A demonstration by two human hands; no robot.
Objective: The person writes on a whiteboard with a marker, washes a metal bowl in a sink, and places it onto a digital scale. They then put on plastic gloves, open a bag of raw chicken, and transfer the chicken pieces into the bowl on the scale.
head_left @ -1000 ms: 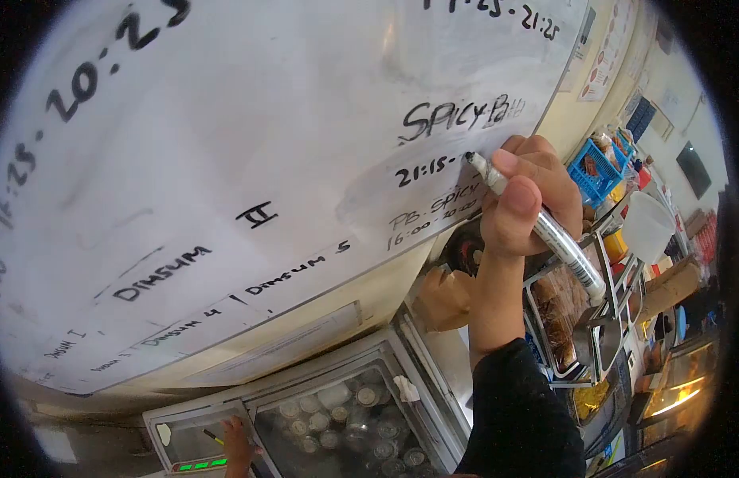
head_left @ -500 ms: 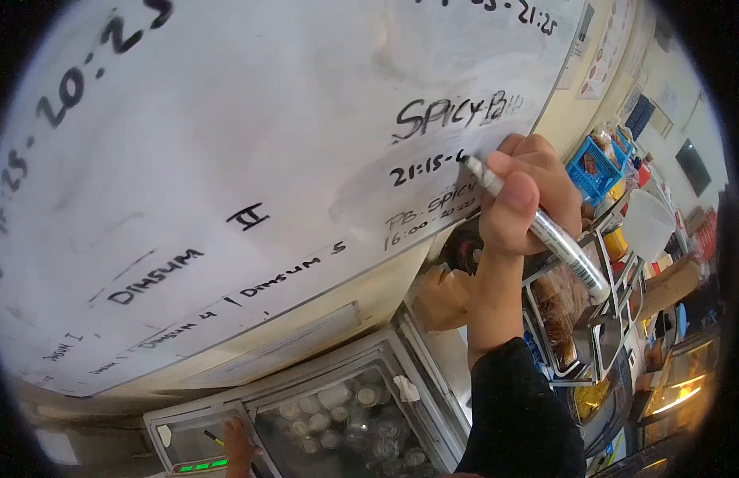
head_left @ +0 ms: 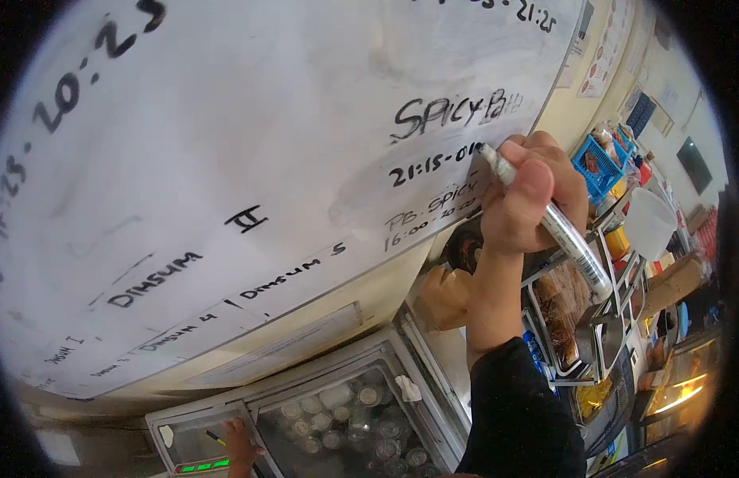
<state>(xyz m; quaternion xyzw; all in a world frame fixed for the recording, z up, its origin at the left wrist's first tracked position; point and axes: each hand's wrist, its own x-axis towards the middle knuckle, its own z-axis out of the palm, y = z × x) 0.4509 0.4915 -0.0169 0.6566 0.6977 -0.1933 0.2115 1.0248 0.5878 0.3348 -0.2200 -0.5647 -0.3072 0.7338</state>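
While right hand (head_left: 522,209) grips marker (head_left: 575,248) near "21:15" (head_left: 417,169) on whiteboard (head_left: 258,119), left hand (head_left: 240,448) seemingly pinches thin stick (head_left: 215,437).

soft, diffuse light leaves the whiteboard (head_left: 290,103) bright but greyish, with a hazy sheen. the marker (head_left: 577,253) is fairly sharp; the small writing near the left edge blurs. fisheye distortion bends straight lines, and the corners fall to black. orange glare burns at lower right, green digits glow on a display (head_left: 200,467), and the dark sleeve (head_left: 521,414) loses detail.
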